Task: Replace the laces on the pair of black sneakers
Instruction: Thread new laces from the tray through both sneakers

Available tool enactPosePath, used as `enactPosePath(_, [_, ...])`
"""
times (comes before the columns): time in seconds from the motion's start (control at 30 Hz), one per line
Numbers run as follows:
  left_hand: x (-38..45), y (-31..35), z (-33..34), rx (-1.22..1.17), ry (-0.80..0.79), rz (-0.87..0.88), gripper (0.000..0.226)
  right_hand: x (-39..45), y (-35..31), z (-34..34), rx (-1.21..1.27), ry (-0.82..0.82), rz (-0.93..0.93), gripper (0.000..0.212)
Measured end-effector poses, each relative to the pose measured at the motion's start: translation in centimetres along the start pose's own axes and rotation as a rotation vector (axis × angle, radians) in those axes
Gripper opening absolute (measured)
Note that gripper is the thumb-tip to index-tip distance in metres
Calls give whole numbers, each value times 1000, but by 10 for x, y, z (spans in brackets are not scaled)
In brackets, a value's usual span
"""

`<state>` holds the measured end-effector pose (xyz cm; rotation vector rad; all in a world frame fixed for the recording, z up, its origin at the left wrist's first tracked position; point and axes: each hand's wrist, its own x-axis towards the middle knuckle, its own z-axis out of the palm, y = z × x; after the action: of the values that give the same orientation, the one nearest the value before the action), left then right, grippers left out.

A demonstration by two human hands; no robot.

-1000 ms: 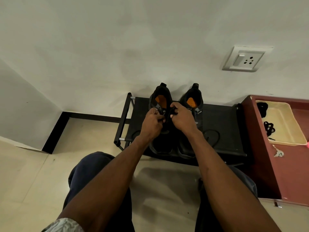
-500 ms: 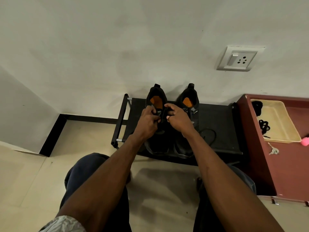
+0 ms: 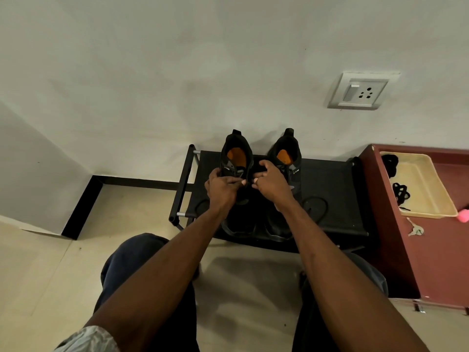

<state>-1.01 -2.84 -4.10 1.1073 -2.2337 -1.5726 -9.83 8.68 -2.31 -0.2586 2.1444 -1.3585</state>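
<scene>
- Head view is looking down at a person seated on a pale tiled floor (image 3: 45,280), both bare forearms reaching forward to a low black rack (image 3: 330,189) standing against the white wall (image 3: 177,72).
- Two black sneakers are sitting side by side on the rack, heels toward the wall and toes toward the person; orange insoles are showing inside both.
- Left hand (image 3: 223,189) is resting over the tongue area of the left sneaker (image 3: 237,151), its fingers curled together and appearing to pinch a thin dark lace (image 3: 234,181) near the upper eyelets; exactly which strand it is gripping cannot be told against the black upper.
- Right hand (image 3: 272,182) is hovering between the two shoes, overlapping the inner side of the right sneaker (image 3: 288,148); its fingers are bent and pinching inward toward the left hand, and whether anything is clamped in them cannot be told.
- A loose dark lace loop (image 3: 314,204) is lying on the rack surface just right of the right sneaker, and another dark loop is peeking out left of the left wrist.
- A maroon cabinet (image 3: 436,250) is standing just right of the rack, carrying a cream tray (image 3: 441,199) with black laces (image 3: 401,193) bundled inside it.
- Keys (image 3: 415,229) are lying on the cabinet top near the tray's front edge, and a pink object (image 3: 464,215) is showing at the frame's right edge.
- A switch-and-socket plate (image 3: 360,91) is sitting on the wall above.
</scene>
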Motion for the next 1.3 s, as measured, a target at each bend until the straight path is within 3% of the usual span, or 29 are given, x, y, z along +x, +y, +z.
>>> enactPosePath(0.03, [1,-1,3,-42,9,-68,21,0,1,0,34,0,15,57])
enactPosePath(0.13, [7,-7,12,-178,-8,-278,97,-2,2,1,121,-25,28,37])
enactPosePath(0.17, [9,-9,14,-177,-38,-290,107,-3,3,2,140,-34,30,35])
enactPosePath(0.3, [4,12,2,-110,-219,-273,87,-5,5,0,35,-34,3,32])
enactPosePath(0.33, [3,18,-6,40,-300,-208,70,-6,5,-1,1,-27,-3,31])
enactPosePath(0.4, [2,25,-22,377,-487,-79,60,-10,4,-3,-49,-26,-8,29])
enactPosePath(0.5, [-2,32,-45,577,-653,45,86,-15,3,-1,-156,-31,-65,29])
enactPosePath(0.63, [-3,32,-56,761,-606,150,105,-18,1,8,-287,31,-157,19])
enactPosePath(0.7, [-3,30,-54,669,-579,138,104,-16,1,13,-367,44,-199,9])
enactPosePath(0.87, [-8,25,-48,615,-473,215,91,-13,2,21,-459,54,-146,17])
enactPosePath(1.0, [-9,24,-46,605,-475,206,94,-15,-2,18,-290,57,-54,14])
enactPosePath(1.1, [-7,25,-45,643,-471,200,97,-25,-16,11,243,85,70,17])
enactPosePath(1.3, [-5,24,-44,675,-469,187,101,-64,-87,-36,659,139,-224,7])
